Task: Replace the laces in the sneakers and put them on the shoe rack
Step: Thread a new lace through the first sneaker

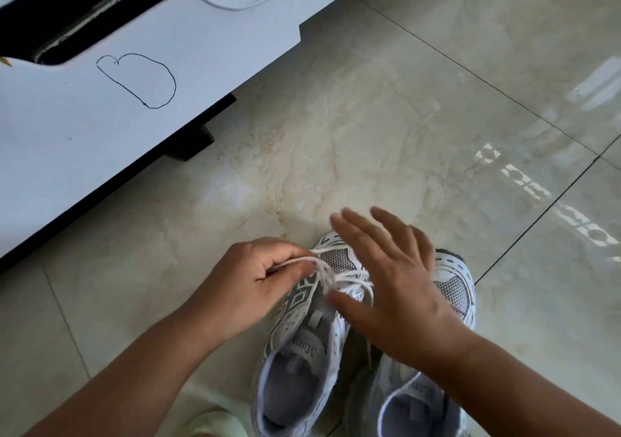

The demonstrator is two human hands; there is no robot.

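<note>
Two white and grey mesh sneakers stand side by side on the floor, toes pointing away from me. The left sneaker (299, 346) has a white lace (346, 280) crossing its upper eyelets. My left hand (245, 289) is closed on a loop of that lace at the shoe's left side. My right hand (393, 289) hovers flat over both shoes with fingers spread, blurred, holding nothing. It hides much of the right sneaker (453, 289), whose toe and heel opening show around my hand and forearm.
A white cabinet (100, 127) with a dark base and a pen-drawn outline fills the upper left, with a white cord (235, 6) on it. Glossy beige tile floor (403, 117) spreads to the right. A pale green slipper (215, 423) peeks in at the bottom edge.
</note>
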